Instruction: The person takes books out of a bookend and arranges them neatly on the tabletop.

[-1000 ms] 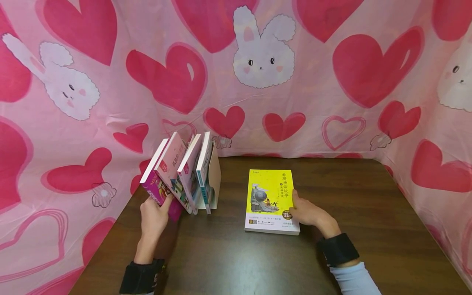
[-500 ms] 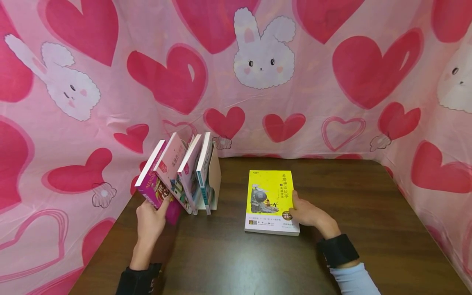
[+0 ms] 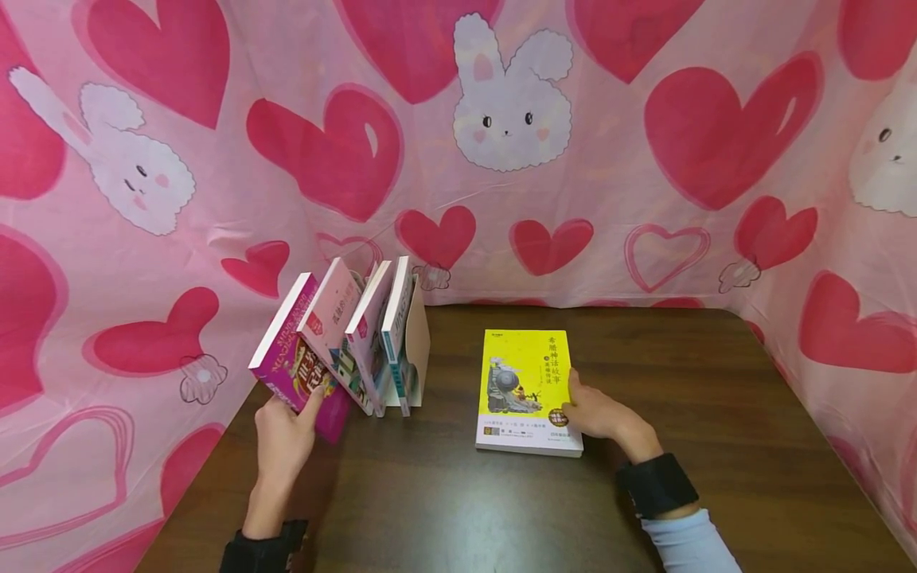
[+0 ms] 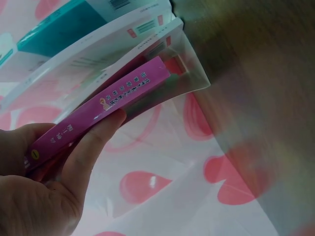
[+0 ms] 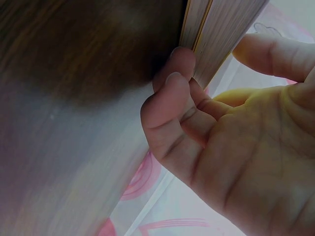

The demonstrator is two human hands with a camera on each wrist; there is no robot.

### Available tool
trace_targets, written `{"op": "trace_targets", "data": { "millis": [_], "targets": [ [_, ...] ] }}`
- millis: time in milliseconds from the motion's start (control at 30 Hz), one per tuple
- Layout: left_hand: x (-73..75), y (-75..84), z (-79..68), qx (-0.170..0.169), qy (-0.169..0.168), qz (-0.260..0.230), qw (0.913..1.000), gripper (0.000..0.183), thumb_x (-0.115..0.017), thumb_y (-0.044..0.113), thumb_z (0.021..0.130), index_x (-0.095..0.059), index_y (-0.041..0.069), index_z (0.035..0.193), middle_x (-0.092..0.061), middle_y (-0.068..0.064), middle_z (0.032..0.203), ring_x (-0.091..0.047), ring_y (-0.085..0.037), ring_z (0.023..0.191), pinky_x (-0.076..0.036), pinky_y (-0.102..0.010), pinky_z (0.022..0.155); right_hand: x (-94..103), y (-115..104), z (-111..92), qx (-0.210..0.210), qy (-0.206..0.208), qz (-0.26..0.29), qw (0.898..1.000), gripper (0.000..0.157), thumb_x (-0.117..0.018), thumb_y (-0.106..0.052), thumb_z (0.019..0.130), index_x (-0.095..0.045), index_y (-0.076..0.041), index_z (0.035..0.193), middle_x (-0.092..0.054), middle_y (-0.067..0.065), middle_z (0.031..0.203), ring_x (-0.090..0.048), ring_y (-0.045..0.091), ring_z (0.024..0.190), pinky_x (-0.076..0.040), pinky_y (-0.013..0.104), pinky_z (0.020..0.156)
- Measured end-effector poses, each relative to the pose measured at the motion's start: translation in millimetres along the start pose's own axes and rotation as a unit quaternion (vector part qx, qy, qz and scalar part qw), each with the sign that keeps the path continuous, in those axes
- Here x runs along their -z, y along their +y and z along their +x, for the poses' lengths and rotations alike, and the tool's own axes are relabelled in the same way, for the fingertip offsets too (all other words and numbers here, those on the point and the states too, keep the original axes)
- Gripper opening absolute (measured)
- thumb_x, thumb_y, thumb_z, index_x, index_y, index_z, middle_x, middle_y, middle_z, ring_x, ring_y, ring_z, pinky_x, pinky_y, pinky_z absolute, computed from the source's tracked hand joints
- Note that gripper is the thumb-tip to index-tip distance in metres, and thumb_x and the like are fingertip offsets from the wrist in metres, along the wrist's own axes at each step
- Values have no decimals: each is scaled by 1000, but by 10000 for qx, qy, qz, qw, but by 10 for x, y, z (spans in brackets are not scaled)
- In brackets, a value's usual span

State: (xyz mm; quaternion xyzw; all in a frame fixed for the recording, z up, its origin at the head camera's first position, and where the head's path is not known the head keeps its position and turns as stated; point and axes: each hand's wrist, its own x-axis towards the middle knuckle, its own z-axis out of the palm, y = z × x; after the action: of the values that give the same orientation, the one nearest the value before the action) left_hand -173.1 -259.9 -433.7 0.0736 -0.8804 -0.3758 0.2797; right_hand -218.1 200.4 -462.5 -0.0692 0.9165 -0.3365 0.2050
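Note:
My left hand (image 3: 282, 442) grips a purple book (image 3: 290, 354) low down, with the thumb on its front. This book leans left at the outer end of a row of books. From the left wrist view, the purple spine (image 4: 98, 110) lies between thumb and fingers. To its right stand a pink book (image 3: 331, 306), a pale lilac book (image 3: 367, 342) and a teal-spined book (image 3: 396, 326). A yellow book (image 3: 526, 362) lies flat near the table's middle. My right hand (image 3: 605, 414) holds its right edge, thumb on the cover; curled fingers (image 5: 170, 101) meet the page side below.
A beige bookend (image 3: 417, 342) stands at the right end of the row. The brown wooden table (image 3: 458, 509) runs back to a pink cloth (image 3: 609, 183) with hearts and rabbits, which also hangs along both sides.
My left hand has moved left and slightly down, tilting the purple book away from the pink one so more of its cover shows. The right hand and yellow book stay put.

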Motion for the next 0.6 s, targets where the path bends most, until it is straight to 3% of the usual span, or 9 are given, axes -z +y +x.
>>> {"op": "trace_targets", "data": {
  "millis": [133, 200, 367, 467, 600],
  "targets": [
    [54, 18, -33, 27, -14, 16, 10000, 38, -72, 19, 101, -69, -15, 117, -73, -34, 103, -75, -48, 90, -62, -51, 70, -2, 6, 14, -2, -25, -31, 10000, 84, -57, -22, 106, -5, 17, 159, -37, 36, 157, -49, 41, 122, -39, 63, 106],
    [73, 21, -43, 48, -46, 8, 10000, 39, -71, 20, 102, -68, -16, 119, -72, -35, 105, -74, -49, 92, -61, -58, 72, 0, 14, 17, -10, -33, -27, 10000, 85, -57, -22, 106, -5, 17, 160, -37, 35, 157, -48, 41, 122, -39, 64, 106],
    [106, 15, -71, 84, -91, 7, 9999, 41, -71, 19, 102, -66, -17, 122, -71, -37, 108, -73, -51, 94, -60, -59, 74, 7, 24, 18, -6, -53, 14, 10000, 85, -57, -24, 106, -5, 17, 159, -36, 36, 158, -48, 42, 123, -37, 65, 108],
    [124, 23, -96, 91, -93, 38, 9999, 40, -72, 19, 102, -67, -16, 120, -71, -36, 106, -74, -49, 92, -63, -45, 69, 4, 35, 24, -11, -62, 46, 10000, 85, -57, -25, 107, -5, 17, 159, -35, 35, 158, -48, 41, 124, -38, 63, 107],
    [163, 71, -133, 237, -188, 70, 9995, 41, -71, 21, 102, -67, -15, 121, -72, -35, 108, -74, -49, 93, -63, -42, 68, -5, 54, 31, 4, -62, 86, 9999, 85, -56, -26, 107, -5, 17, 160, -38, 34, 157, -49, 40, 123, -40, 61, 104]
  ]
}}
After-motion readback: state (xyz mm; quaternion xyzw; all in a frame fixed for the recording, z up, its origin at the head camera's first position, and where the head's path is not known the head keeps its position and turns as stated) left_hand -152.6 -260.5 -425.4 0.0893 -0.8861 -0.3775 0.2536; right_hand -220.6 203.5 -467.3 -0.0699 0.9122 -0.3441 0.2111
